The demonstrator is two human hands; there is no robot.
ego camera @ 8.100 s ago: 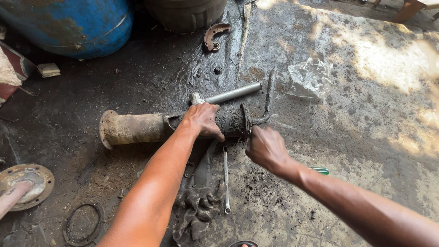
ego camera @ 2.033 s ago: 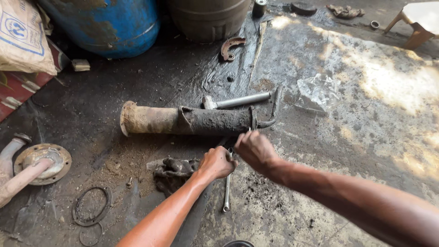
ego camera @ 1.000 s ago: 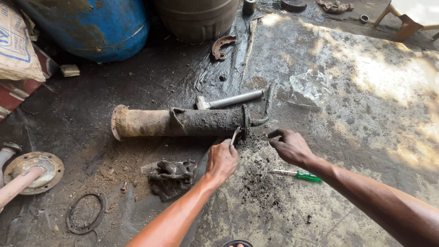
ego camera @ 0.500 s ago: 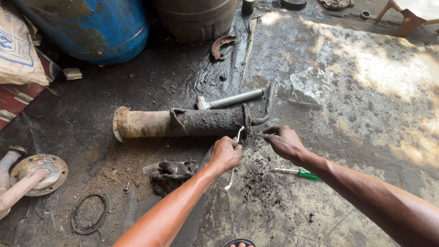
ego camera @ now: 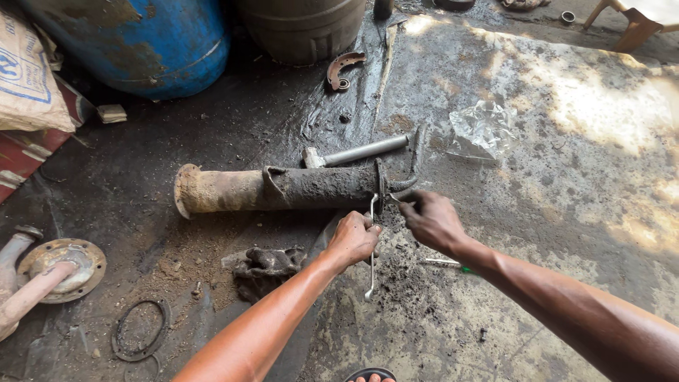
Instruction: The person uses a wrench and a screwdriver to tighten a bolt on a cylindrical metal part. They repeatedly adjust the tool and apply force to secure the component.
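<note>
A single camera, worn on the person's head, looks steeply down and forward at the oily concrete floor (ego camera: 566,212) from close, standing-to-crouching range. Both forearms enter from the bottom edge and reach toward the middle of the frame, where the left hand (ego camera: 353,239) and right hand (ego camera: 433,221) meet. The view faces the blue drum (ego camera: 141,42) along the top edge. No second view shares the scene.
</note>
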